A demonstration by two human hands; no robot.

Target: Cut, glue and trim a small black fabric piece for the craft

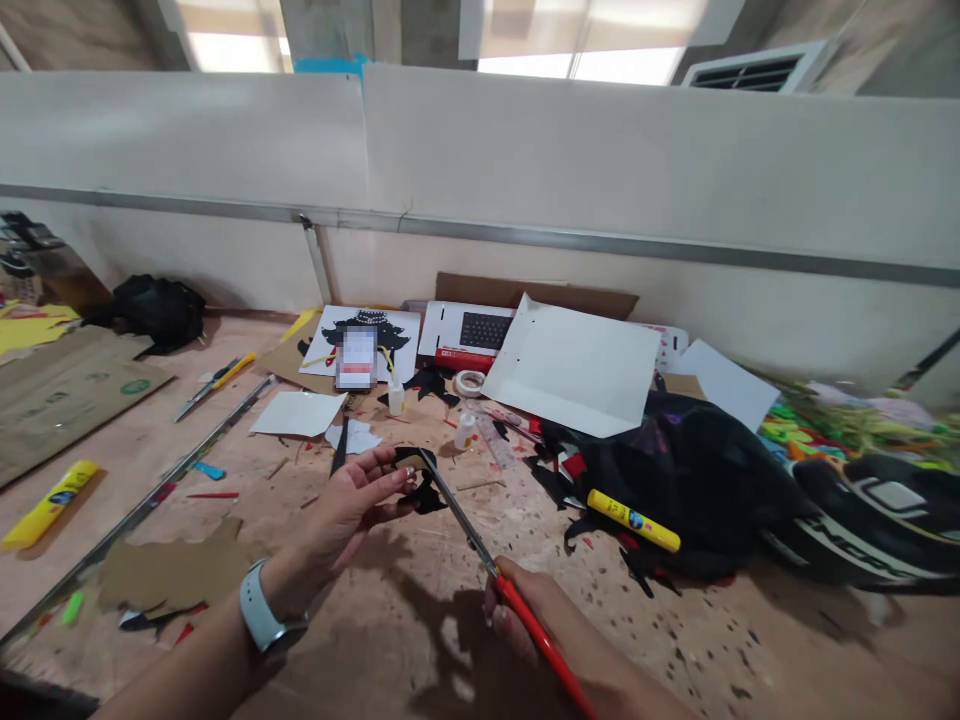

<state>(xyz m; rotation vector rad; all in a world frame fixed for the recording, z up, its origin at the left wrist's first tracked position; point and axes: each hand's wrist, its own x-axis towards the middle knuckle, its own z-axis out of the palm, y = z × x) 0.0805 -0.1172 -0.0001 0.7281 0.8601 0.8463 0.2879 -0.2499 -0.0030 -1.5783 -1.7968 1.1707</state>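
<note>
My left hand (349, 505), with a pale watch on its wrist, pinches a small black paper cut-out (430, 498) above the table. In my right hand (525, 610) is a pair of scissors (463, 522) with red handles and long grey blades. The blade tips meet the upper edge of the cut-out; whether they are parted there I cannot tell. Just beyond the hands stand two small white glue bottles, a nearer bottle (465, 432) and a farther bottle (396, 400). A roll of white tape (470, 383) lies behind them.
At the back, a phone (355, 360) leans on a black-and-white picture (397, 335). White card (577, 365) rests against a keyboard box (457, 328). Black cloth (690, 480) and a helmet (892, 515) occupy the right. A utility knife (217, 384), yellow glue tube (52, 503) and cardboard (180, 568) lie left.
</note>
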